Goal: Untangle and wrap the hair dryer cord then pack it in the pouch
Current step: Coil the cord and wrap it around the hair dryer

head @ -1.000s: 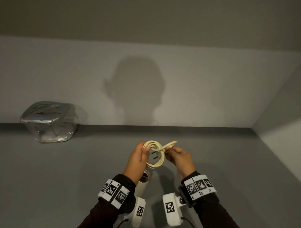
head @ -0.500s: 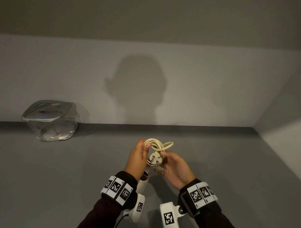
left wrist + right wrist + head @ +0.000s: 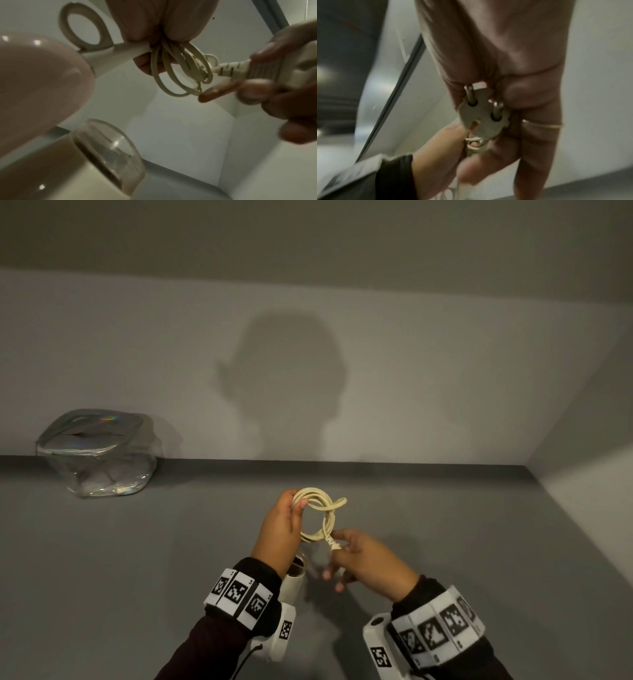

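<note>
Nearest, the plug [image 3: 483, 113] is pinched in the curled fingers of the right hand [image 3: 366, 559], just beside the coil. Beyond it, the coiled cord [image 3: 320, 517] is gripped by the left hand [image 3: 281, 529], with the hair dryer [image 3: 39, 81] hung below that wrist, above the bench [image 3: 137, 559]. The pouch [image 3: 97, 451] is seen at the bench's far left edge, well apart. If the plug end is drawn too hard, the loops could probably slip and tangle again.
</note>
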Demonstrator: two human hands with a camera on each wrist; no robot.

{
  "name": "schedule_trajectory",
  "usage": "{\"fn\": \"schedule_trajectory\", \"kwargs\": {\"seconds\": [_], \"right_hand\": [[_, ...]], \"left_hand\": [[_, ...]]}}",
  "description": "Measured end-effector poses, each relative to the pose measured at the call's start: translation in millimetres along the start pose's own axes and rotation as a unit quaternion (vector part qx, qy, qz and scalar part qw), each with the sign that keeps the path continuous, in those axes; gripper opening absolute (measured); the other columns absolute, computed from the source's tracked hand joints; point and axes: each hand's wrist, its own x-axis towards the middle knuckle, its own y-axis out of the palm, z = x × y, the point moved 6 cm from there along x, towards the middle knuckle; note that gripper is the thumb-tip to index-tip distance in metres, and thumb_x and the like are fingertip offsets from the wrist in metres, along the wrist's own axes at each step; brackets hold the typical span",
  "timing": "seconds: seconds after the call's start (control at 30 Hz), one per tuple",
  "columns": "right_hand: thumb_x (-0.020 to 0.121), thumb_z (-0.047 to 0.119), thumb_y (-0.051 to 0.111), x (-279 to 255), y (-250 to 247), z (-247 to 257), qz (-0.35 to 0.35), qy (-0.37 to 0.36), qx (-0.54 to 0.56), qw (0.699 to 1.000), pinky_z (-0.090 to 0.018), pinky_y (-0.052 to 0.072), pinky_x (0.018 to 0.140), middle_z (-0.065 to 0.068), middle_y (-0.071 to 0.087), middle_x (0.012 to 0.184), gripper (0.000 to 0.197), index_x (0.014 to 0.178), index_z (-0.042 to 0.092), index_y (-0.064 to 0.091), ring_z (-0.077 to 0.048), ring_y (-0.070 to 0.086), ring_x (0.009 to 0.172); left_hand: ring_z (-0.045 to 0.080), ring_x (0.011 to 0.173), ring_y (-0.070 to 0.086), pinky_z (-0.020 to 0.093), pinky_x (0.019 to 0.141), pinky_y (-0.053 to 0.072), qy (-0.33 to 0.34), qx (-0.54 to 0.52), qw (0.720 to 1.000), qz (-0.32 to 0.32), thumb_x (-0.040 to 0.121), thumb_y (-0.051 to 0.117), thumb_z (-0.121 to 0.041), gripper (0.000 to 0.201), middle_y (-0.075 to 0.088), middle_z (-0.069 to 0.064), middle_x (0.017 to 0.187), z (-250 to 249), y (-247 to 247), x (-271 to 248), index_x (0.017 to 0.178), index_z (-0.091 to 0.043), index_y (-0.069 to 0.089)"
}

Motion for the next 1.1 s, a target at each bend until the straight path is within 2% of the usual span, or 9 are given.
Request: {"fn": "schedule_trajectory", "kwargs": {"seconds": [0.1, 0.2, 0.33, 0.43, 0.53, 0.7, 0.8, 0.9, 1.1], "right_hand": [[0.090, 0.020, 0.045, -12.3, 1.0, 14.5, -0.052, -0.083, -0.298, 0.949, -0.031, 0.039, 0.062, 0.000, 0.050, 0.066, 0.009, 0.084, 0.017, 0.051, -0.018, 0.049, 0.062], [0.089, 0.019, 0.044, -24.1, 16.7, 29.3, -0.033, -0.151, -0.385, 0.910, -0.029, 0.032, 0.066, -0.008, 0.055, 0.079, 0.014, 0.094, 0.013, 0.055, -0.021, 0.047, 0.074], [0.088, 0.019, 0.047, -38.5, 10.6, 46.3, -0.027, -0.208, -0.315, 0.926, -0.034, 0.049, 0.076, -0.004, 0.069, 0.090, 0.023, 0.107, 0.017, 0.060, -0.017, 0.061, 0.081], [0.089, 0.012, 0.051, -43.1, -20.4, 48.3, -0.046, -0.178, -0.069, 0.981, -0.017, 0.046, 0.058, 0.013, 0.062, 0.060, 0.020, 0.096, 0.021, 0.067, -0.001, 0.054, 0.057], [0.085, 0.014, 0.055, -44.7, -59.3, 39.6, -0.097, -0.154, 0.060, 0.981, -0.018, 0.040, 0.051, 0.006, 0.052, 0.047, 0.016, 0.084, 0.017, 0.071, -0.005, 0.046, 0.050], [0.085, 0.004, 0.057, -31.8, -94.3, 13.4, -0.160, -0.142, -0.075, 0.974, -0.013, 0.042, 0.065, -0.001, 0.060, 0.068, 0.018, 0.084, 0.018, 0.068, -0.001, 0.053, 0.060], [0.083, 0.012, 0.062, -18.9, -103.5, -6.9, -0.223, -0.145, -0.163, 0.950, -0.029, 0.045, 0.078, 0.001, 0.067, 0.085, 0.014, 0.087, 0.023, 0.069, -0.014, 0.060, 0.082], [0.084, 0.016, 0.062, -11.2, -100.9, -17.6, -0.272, -0.179, -0.201, 0.924, -0.025, 0.044, 0.074, 0.013, 0.055, 0.082, 0.012, 0.094, 0.017, 0.069, -0.012, 0.057, 0.078], [0.086, 0.016, 0.057, -4.0, -94.8, -68.5, -0.294, -0.121, -0.238, 0.918, -0.044, 0.048, 0.084, 0.010, 0.054, 0.083, 0.013, 0.096, 0.015, 0.065, -0.018, 0.057, 0.077]], "left_hand": [[0.003, 0.065, 0.050, 0.016, 0.058, 0.037, 0.001, 0.017, 1.000, 0.003, 0.095, 0.036, -0.028, 0.018, 0.050, -0.014, 0.071, -0.8, 2.9, 0.0, 0.101, -0.021, 0.051], [0.000, 0.067, 0.052, 0.014, 0.059, 0.039, 0.004, 0.037, 0.999, 0.002, 0.095, 0.036, -0.029, 0.018, 0.052, -0.016, 0.075, 2.0, 7.3, 1.9, 0.101, -0.021, 0.051], [0.003, 0.071, 0.054, 0.006, 0.061, 0.041, -0.003, 0.024, 1.000, -0.009, 0.096, 0.035, -0.029, 0.014, 0.054, -0.013, 0.078, 1.3, 8.1, 0.2, 0.098, -0.024, 0.047], [0.015, 0.066, 0.053, 0.024, 0.061, 0.045, -0.016, -0.011, 1.000, -0.017, 0.096, 0.035, -0.032, 0.021, 0.054, -0.008, 0.073, 4.9, 2.3, 1.0, 0.102, -0.021, 0.051], [0.015, 0.069, 0.052, 0.036, 0.066, 0.046, -0.017, -0.011, 1.000, 0.014, 0.095, 0.034, -0.035, 0.026, 0.054, -0.002, 0.074, 4.2, -0.9, 1.9, 0.104, -0.019, 0.053], [0.024, 0.074, 0.054, 0.044, 0.073, 0.047, -0.006, 0.027, 0.997, 0.074, 0.090, 0.031, -0.045, 0.040, 0.057, 0.015, 0.081, 0.9, -2.6, -3.4, 0.095, -0.012, 0.053], [0.017, 0.083, 0.058, 0.032, 0.073, 0.046, -0.036, -0.013, 0.994, 0.103, 0.093, 0.033, -0.041, 0.030, 0.060, 0.004, 0.085, 6.1, -1.1, -2.6, 0.093, -0.020, 0.054], [0.003, 0.093, 0.056, 0.021, 0.074, 0.043, -0.075, -0.067, 0.989, 0.111, 0.095, 0.034, -0.033, 0.019, 0.059, -0.009, 0.090, 10.3, 0.7, 4.3, 0.090, -0.030, 0.052], [0.013, 0.082, 0.055, 0.032, 0.081, 0.045, -0.060, -0.011, 0.986, 0.153, 0.096, 0.037, -0.030, 0.022, 0.057, -0.006, 0.080, 17.6, 41.8, 35.5, 0.088, -0.019, 0.054]]}}
